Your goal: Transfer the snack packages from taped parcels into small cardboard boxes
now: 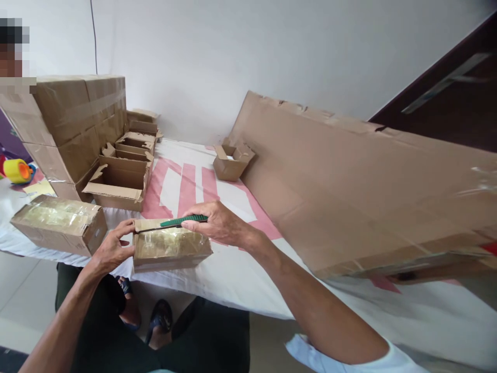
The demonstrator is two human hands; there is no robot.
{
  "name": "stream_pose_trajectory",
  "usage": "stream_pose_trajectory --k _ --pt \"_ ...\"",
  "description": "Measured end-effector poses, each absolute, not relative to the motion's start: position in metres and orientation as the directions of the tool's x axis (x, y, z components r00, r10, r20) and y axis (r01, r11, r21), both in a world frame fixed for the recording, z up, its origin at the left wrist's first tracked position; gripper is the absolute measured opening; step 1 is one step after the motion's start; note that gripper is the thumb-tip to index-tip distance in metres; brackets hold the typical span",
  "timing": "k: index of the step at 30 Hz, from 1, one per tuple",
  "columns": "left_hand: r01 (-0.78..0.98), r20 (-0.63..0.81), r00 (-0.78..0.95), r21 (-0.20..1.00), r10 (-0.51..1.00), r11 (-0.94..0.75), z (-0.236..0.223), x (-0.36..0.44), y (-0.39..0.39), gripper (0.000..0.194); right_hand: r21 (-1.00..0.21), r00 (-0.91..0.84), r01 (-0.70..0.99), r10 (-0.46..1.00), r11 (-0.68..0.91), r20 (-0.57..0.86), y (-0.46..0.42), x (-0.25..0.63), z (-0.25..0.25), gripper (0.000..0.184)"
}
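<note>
A taped cardboard box (171,254) lies at the near edge of the table, with shiny clear tape over its top. My right hand (217,223) is closed around a green-handled utility knife (184,221). The knife's long dark blade lies along the box's top, reaching toward its left end. My left hand (114,246) rests against the left end of this box, fingers spread along its side and thumb apart. Just left of that hand sits another taped box (58,223).
Stacked closed cartons (66,114) stand at the back left beside several open cartons (118,181). A small open box (232,161) sits near a large leaning cardboard sheet (349,191) on the right. A yellow tape roll (16,171) lies far left, near another person.
</note>
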State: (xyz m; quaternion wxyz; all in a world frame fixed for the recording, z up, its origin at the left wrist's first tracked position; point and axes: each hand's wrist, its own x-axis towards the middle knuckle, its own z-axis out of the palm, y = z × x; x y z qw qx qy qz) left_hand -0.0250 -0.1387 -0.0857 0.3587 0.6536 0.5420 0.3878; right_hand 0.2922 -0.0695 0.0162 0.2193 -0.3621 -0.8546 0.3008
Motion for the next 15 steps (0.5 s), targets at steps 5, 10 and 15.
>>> stream_pose_trajectory --k 5,10,15 --pt "0.464 0.114 0.115 0.872 0.987 -0.155 -0.082 -0.025 -0.139 0.046 -0.603 -0.692 0.523 0.713 0.602 0.112 -0.067 0.281 0.031 0.023" --pt "0.476 0.113 0.126 0.865 0.986 -0.160 -0.079 -0.026 -0.139 0.046 -0.485 -0.738 0.553 0.669 0.677 0.093 -0.062 0.268 0.043 0.026" --pt "0.537 0.149 0.103 0.824 0.983 -0.181 -0.084 -0.032 -0.133 0.050 -0.412 -0.752 0.584 0.657 0.699 0.048 -0.052 0.268 0.046 0.029"
